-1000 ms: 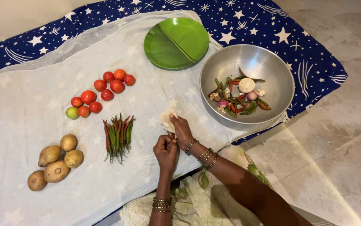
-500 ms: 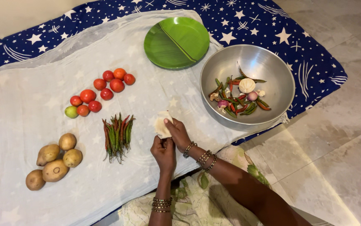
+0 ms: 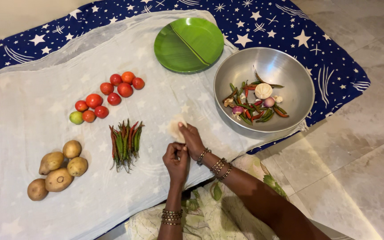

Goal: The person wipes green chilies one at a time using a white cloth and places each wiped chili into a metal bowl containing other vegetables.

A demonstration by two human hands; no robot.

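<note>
- Left hand (image 3: 176, 161): fingers curled shut, pinching the lower edge of the pale bulb, apparently a garlic head; the grip suits picking at its skin.
- Right hand (image 3: 193, 141): just beside and above the left, closed round the bulb (image 3: 176, 128), which sticks out past its fingertips, away from the body. The two hands meet on it, likely so that one steadies while the other pulls.
- Potatoes (image 3: 57, 170): well to the left of the hands, heaped in a loose group on the white cloth (image 3: 32, 106).
- Tomatoes (image 3: 107, 97): left of the hands and farther from the body, in two small clusters, one green fruit among the red.
- Chillies (image 3: 125, 143): just left of the hands, laid side by side in a bundle, green and red mixed; each kind seems kept apart from the others for sorting.
- Green plate (image 3: 188, 44): straight beyond the hands, well apart, bare.
- Steel bowl (image 3: 289, 71): right of the hands and beyond them, holding chillies, a second garlic head, and small onions; it appears to collect mixed produce.
- Starred blue sheet (image 3: 325, 49): under cloth and bowl, on the tiled floor.
</note>
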